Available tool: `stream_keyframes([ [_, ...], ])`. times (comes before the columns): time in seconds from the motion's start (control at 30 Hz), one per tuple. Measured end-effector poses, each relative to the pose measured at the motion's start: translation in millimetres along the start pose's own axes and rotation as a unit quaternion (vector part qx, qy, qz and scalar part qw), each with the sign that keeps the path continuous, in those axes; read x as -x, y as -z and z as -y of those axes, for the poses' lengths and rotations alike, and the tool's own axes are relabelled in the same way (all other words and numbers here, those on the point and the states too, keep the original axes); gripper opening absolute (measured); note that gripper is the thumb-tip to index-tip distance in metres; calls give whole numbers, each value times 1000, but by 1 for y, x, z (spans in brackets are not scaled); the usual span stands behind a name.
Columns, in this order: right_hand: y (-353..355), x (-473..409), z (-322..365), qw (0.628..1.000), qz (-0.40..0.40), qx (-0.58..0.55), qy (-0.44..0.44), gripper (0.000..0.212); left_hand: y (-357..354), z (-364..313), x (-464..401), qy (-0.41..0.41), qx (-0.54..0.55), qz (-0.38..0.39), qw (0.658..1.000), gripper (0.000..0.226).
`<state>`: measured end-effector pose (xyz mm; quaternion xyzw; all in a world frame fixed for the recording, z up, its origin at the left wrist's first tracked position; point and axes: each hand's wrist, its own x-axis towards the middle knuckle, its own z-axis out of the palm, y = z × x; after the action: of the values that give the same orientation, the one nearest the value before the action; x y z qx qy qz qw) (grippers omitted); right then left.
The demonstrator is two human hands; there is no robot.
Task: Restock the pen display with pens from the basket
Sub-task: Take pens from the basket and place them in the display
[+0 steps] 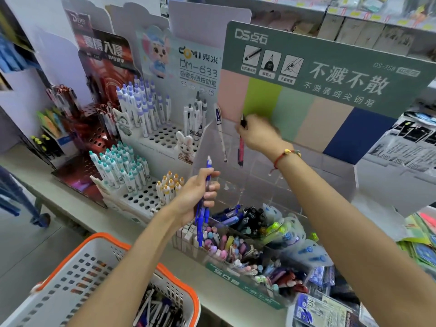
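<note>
While the right hand (256, 134) pinches a red pen (241, 147) into the clear display (306, 175) at 12 o'clock, left hand (200, 194) gripping blue pens (203, 208), probably next to slot in.

The green header card (330, 74) read "DS点石", "不溅不散" and "不溅墨细尖钢笔", with "DS-750" faint at its right. The pale card (198, 64) beside it read "DOMI 東米", "DM-633" and "萌宠乐园按动笔".
</note>
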<state>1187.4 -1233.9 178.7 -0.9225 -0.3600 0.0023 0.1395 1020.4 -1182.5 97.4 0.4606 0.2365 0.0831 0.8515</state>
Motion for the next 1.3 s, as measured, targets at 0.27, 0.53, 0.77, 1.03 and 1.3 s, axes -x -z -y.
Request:
stream_keyframes([
  [0.27, -4, 37, -4, 977, -183, -89, 59, 24, -6, 4, 0, -24, 70, 24, 997, 26],
  [0.53, -22, 81, -22, 937, 16, -348, 15, 24, -41, 6, -5, -52, -25, 46, 997, 29],
  [0.77, 10, 77, -40, 786, -483, -385, 2, 19, -47, 0, -14, -20, 4, -35, 999, 26],
  [1.03, 2, 25, -54, 991, -131, -31, -25, 31, -40, 11, -18, 27, 105, 11, 994, 19],
  [1.3, 2, 51, -45, 969, -209, -127, -23, 27, -38, 17, -11, 38, 140, 49, 988, 21],
])
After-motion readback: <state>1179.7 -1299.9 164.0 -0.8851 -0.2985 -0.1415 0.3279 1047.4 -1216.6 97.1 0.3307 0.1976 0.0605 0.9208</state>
